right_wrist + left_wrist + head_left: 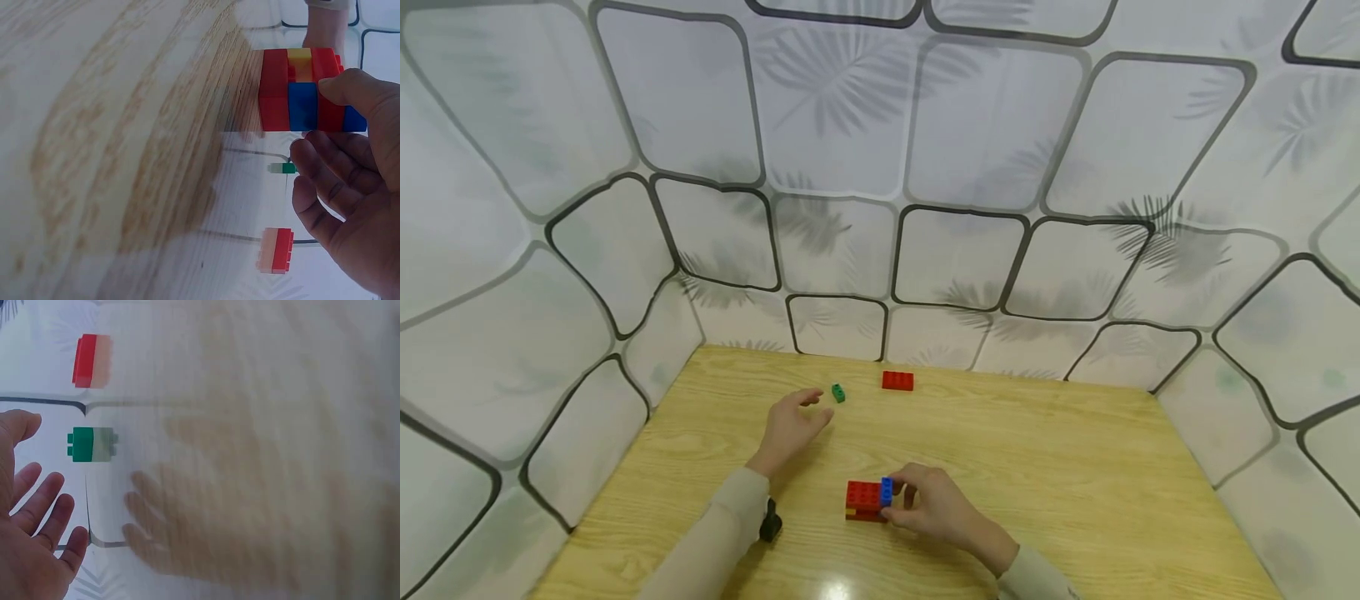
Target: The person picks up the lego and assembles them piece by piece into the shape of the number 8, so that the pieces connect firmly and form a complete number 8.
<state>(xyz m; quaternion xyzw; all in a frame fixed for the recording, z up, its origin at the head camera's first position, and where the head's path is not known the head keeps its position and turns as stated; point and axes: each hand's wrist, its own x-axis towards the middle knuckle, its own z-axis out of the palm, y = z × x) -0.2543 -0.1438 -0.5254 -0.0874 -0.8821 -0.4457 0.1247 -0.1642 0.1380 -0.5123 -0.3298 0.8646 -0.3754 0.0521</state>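
A stack of toy building bricks [863, 493] stands on the table in the head view. My right hand [936, 504] grips its right end, thumb on the near side and fingers on the far side. Red layers, a yellow brick [300, 65] and a blue brick [303, 106] between them show in the right wrist view; another blue brick [887, 491] sits on top at the right end. My left hand [792, 429] is farther forward, fingers spread and holding nothing. Just beyond its fingertips, not touched, lies a small green brick [838, 392].
A loose red brick [898, 381] lies near the back edge of the wooden table [1037, 450], right of the green one. Patterned curtain walls [842, 250] rise at the back and both sides. A black device [771, 522] is strapped at the left wrist.
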